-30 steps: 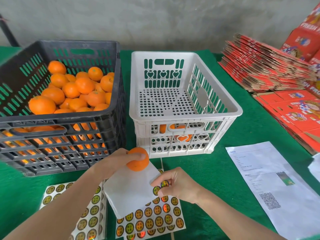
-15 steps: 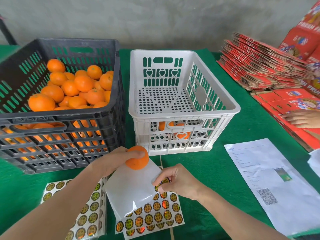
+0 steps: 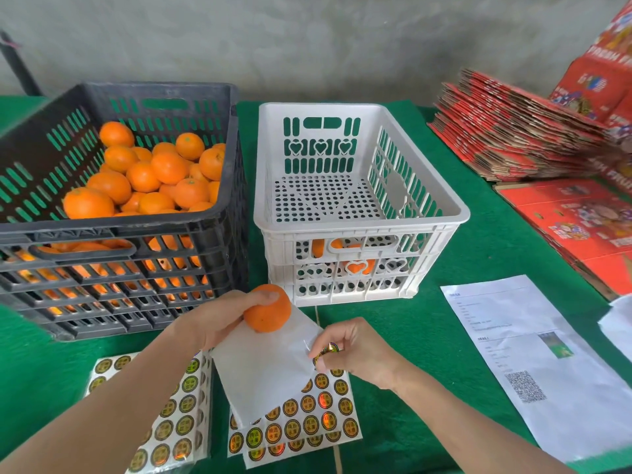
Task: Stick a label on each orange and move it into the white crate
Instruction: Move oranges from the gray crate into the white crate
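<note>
Two crates stand side by side on a green-covered worktop (image 3: pixel 427 336) before a grey wall (image 3: pixel 307 46): a black crate (image 3: pixel 136 261) heaped with oranges, and a white crate (image 3: pixel 359 228) with oranges showing through its near wall. The left hand (image 3: pixel 219 319) grips an orange (image 3: pixel 270 313) just before the white crate; the right hand (image 3: pixel 355 350) pinches a round label (image 3: pixel 327 348) above the sticker sheet (image 3: pixel 307 419), near the orange
</note>
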The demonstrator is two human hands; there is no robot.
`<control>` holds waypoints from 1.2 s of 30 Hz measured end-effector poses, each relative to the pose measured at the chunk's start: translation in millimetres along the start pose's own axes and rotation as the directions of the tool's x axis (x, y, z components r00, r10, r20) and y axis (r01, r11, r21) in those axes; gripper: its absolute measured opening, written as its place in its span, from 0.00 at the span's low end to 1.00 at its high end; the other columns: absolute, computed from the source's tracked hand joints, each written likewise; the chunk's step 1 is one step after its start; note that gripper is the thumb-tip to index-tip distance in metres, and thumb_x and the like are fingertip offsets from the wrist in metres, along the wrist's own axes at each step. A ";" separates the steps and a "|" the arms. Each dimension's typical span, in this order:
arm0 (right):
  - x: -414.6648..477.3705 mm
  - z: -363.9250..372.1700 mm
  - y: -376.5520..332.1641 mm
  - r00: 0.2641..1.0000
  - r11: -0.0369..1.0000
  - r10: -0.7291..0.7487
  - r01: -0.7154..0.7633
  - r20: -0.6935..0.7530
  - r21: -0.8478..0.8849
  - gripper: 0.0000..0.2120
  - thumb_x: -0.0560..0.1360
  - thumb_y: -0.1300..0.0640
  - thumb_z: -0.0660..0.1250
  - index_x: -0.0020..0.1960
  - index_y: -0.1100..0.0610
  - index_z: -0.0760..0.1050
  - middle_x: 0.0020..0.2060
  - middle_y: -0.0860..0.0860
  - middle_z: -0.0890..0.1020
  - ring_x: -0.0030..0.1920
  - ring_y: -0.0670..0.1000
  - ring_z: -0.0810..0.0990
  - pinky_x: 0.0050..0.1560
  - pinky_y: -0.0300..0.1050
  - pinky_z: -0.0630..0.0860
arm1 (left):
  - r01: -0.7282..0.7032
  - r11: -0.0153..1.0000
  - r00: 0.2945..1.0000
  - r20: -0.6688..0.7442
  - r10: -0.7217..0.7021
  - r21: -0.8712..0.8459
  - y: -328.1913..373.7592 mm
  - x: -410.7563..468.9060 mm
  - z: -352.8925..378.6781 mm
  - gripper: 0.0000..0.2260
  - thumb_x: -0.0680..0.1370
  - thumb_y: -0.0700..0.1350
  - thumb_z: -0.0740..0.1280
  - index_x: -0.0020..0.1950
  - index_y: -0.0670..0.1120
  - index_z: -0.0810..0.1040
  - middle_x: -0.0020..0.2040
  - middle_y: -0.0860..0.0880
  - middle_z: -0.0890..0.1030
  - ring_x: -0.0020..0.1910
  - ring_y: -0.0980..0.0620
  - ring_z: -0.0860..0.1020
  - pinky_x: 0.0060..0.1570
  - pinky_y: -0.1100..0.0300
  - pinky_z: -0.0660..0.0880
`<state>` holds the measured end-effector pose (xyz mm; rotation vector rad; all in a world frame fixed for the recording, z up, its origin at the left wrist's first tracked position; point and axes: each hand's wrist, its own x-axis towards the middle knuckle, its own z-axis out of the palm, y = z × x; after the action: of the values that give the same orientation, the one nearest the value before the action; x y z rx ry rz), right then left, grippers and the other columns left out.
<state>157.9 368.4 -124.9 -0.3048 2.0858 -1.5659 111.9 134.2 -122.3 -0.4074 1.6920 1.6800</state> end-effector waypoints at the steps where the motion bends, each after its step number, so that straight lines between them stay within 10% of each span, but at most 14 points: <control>1: -1.0 -1.5 -0.9 1.000 1.000 0.006 -0.006 0.013 0.014 0.18 0.68 0.70 0.72 0.38 0.45 0.82 0.40 0.42 0.84 0.45 0.43 0.82 0.50 0.33 0.75 | 0.002 1.000 1.000 -0.007 -0.002 -0.012 0.0 -0.4 -0.1 0.24 0.63 0.56 0.72 0.55 0.45 0.76 0.44 0.42 0.85 0.42 0.44 0.84 0.38 0.54 0.80; 11: -7.4 -0.3 -0.5 1.000 1.000 0.005 -0.006 0.008 0.023 0.16 0.70 0.71 0.69 0.41 0.50 0.83 0.40 0.39 0.84 0.48 0.40 0.82 0.51 0.31 0.74 | 0.030 0.996 1.000 0.011 -0.029 -0.080 0.7 -6.1 7.6 0.27 0.63 0.55 0.72 0.58 0.44 0.76 0.52 0.39 0.83 0.53 0.38 0.80 0.52 0.45 0.76; 36: -18.0 -3.2 -8.7 0.997 0.980 -0.083 0.083 -0.006 0.179 0.18 0.69 0.73 0.70 0.41 0.49 0.84 0.39 0.45 0.85 0.44 0.46 0.82 0.51 0.42 0.78 | 0.094 0.992 0.996 0.008 -0.094 -0.082 -3.2 -0.7 14.7 0.30 0.61 0.59 0.71 0.59 0.47 0.75 0.54 0.38 0.81 0.54 0.38 0.80 0.51 0.47 0.76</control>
<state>170.4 376.7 -111.2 -0.3310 1.9366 -1.7878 118.3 147.8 -122.8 -0.5142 1.5798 1.6842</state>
